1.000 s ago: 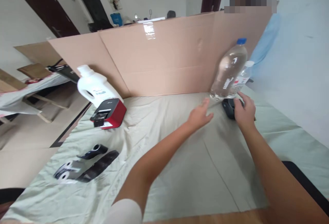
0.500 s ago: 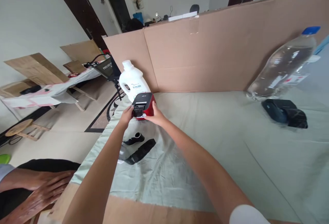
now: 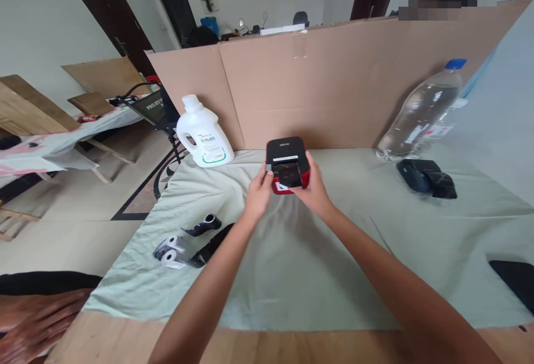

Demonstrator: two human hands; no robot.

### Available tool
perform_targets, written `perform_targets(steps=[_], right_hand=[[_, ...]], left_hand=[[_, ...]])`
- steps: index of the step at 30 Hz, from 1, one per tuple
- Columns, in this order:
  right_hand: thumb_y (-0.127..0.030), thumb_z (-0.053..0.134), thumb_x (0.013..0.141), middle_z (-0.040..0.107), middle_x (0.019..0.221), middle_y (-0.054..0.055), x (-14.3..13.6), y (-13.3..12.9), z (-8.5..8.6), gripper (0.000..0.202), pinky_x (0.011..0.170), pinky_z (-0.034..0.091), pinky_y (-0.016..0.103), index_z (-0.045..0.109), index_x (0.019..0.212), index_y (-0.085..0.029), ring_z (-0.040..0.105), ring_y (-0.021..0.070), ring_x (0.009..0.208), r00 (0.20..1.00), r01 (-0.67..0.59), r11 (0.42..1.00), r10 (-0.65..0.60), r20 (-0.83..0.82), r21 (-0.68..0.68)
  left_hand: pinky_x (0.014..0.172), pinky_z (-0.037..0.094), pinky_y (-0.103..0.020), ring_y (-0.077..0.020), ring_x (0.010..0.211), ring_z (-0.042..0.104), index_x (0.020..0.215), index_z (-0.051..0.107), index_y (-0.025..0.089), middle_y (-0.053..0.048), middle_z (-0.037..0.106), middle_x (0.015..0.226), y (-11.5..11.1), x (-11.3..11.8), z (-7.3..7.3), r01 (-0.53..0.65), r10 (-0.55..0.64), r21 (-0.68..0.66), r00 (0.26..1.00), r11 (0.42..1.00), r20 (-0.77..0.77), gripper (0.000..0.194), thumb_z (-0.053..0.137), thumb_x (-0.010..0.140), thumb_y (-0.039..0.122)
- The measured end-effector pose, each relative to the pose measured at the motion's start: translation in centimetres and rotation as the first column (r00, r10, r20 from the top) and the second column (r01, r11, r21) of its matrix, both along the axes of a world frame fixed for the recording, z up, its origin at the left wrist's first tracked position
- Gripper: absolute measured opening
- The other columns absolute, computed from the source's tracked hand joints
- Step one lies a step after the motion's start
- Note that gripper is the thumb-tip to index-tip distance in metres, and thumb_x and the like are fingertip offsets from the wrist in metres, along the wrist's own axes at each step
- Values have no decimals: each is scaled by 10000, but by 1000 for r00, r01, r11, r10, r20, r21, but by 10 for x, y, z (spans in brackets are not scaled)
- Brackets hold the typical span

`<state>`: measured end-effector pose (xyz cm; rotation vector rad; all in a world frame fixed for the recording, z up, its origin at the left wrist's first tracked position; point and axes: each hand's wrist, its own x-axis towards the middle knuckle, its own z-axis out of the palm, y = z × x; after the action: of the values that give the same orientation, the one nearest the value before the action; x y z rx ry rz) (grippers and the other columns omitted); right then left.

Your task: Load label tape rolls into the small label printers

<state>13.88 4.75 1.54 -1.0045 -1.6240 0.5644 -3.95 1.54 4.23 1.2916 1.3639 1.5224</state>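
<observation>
Between my two hands is a small red and black label printer (image 3: pixel 287 155), gripped by its sides near the back of the cloth. My left hand (image 3: pixel 258 191) holds its left side, and my right hand (image 3: pixel 315 188) wraps its right side, fingers partly hidden beneath. A dark strip (image 3: pixel 289 175) hangs from the slot on the printer's front. To the left of my forearm lie white paper rolls (image 3: pixel 170 251), a curled black roll (image 3: pixel 204 225) and a flat black strip (image 3: pixel 211 248), partly hidden by the arm.
A white jug (image 3: pixel 205 133) stands at the back left against a cardboard panel (image 3: pixel 334 85). On the right are a large clear bottle (image 3: pixel 421 111), a dark device (image 3: pixel 421 176) and a flat black object (image 3: pixel 515 280). Another person's hands (image 3: pixel 45 319) rest at lower left.
Both hands have carried the printer to the right, away from the front of the white jug. The view has shifted too, showing the white rolls more fully.
</observation>
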Motion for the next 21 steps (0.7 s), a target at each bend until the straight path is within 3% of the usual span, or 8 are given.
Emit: perform_targets(steps=[3, 6, 11, 21], right_hand=[[-454, 847, 761, 450, 1634, 148, 49, -27, -12, 1084, 1263, 352, 582, 291, 1671, -261, 393, 379, 1534, 996, 89, 994, -87, 37, -70], [-466, 838, 769, 397, 1670, 160, 71, -46, -31, 1093, 1279, 326, 593, 260, 1670, -247, 377, 360, 1550, 995, 104, 985, -104, 11, -139], [-464, 818, 798, 385, 1677, 158, 71, -56, -50, 1053, 1278, 337, 583, 252, 1662, -264, 398, 342, 1542, 996, 62, 982, -73, -58, -176], [-482, 819, 793, 433, 1633, 167, 67, -58, -55, 1086, 1272, 330, 616, 234, 1680, -261, 388, 364, 1543, 997, 77, 980, -79, -4, -185]], left_hand=[[1323, 306, -414, -232, 1560, 440, 1545, 564, 253, -34, 523, 1633, -17, 54, -20, 103, -103, -7, 995, 995, 7, 546, 515, 1044, 464], [1336, 285, -411, -236, 1584, 401, 1582, 515, 250, -47, 478, 1666, -33, 81, -35, 135, -134, -39, 991, 990, 20, 582, 481, 1061, 506], [1340, 278, -376, -235, 1604, 360, 1603, 483, 258, -39, 427, 1700, -46, 86, -48, 117, -117, -42, 993, 992, 2, 640, 498, 1045, 571], [1339, 289, -391, -231, 1602, 366, 1629, 444, 268, -35, 444, 1690, -49, 80, -60, 90, -91, -25, 996, 996, -24, 644, 465, 1059, 567]])
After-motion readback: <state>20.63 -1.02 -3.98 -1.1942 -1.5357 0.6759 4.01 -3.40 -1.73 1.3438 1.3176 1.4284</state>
